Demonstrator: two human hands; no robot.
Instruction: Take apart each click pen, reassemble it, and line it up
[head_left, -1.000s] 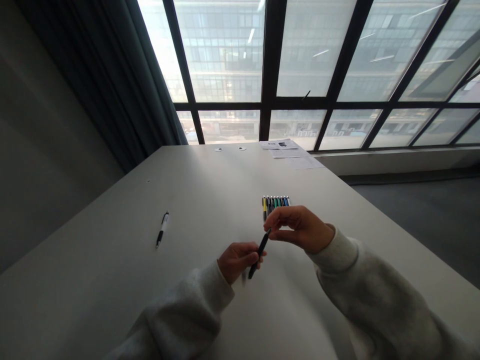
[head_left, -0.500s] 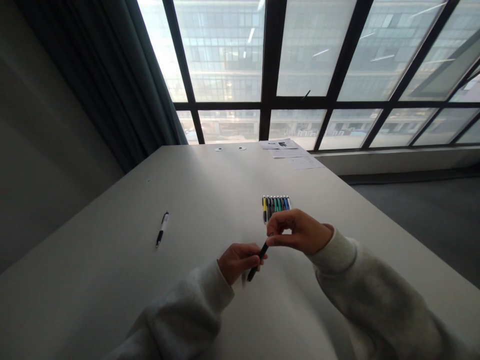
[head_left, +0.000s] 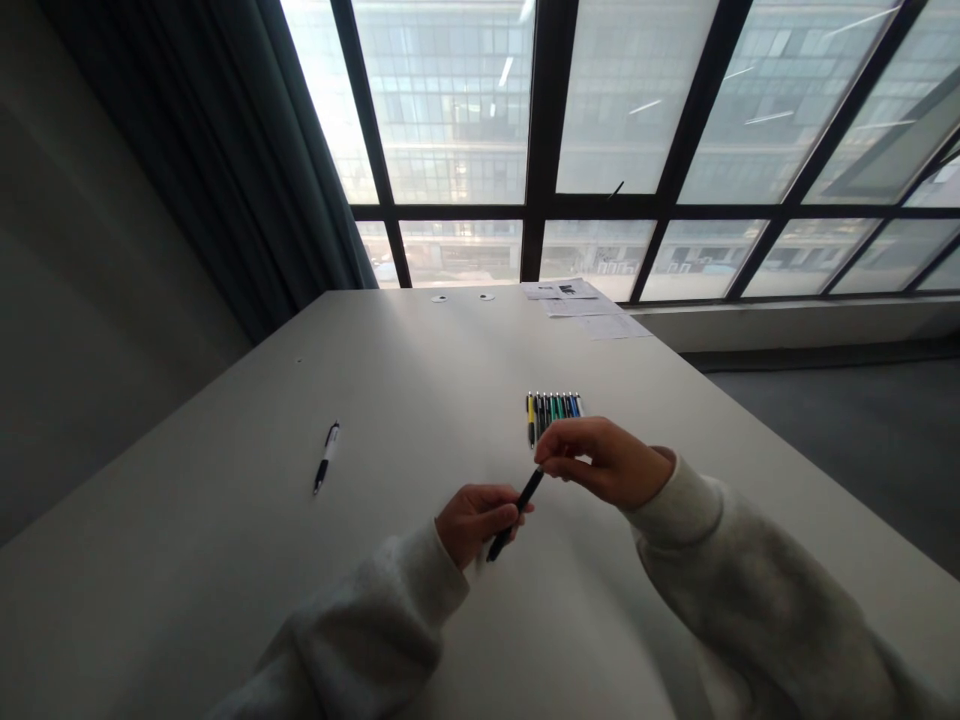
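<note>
A slim black pen (head_left: 517, 512) hangs tilted above the white table (head_left: 225, 560), held between both hands. My left hand (head_left: 474, 520) is closed round its lower half. My right hand (head_left: 604, 460) pinches its upper end with fingers curled. Just behind my right hand lies a neat row of several coloured pens (head_left: 553, 408), yellow, black, green and blue, partly hidden by my fingers. A single black and white pen (head_left: 325, 457) lies alone on the left part of the table.
Loose paper sheets (head_left: 581, 303) lie at the table's far edge, with two small round discs (head_left: 462, 298) to their left. Tall windows and a dark curtain (head_left: 247, 170) stand behind. The table's right edge drops to a grey floor (head_left: 847, 440).
The black pen has tipped a little flatter, its lower tip shifting left. My right hand moved slightly right and kept its pinch. My left hand stayed put.
</note>
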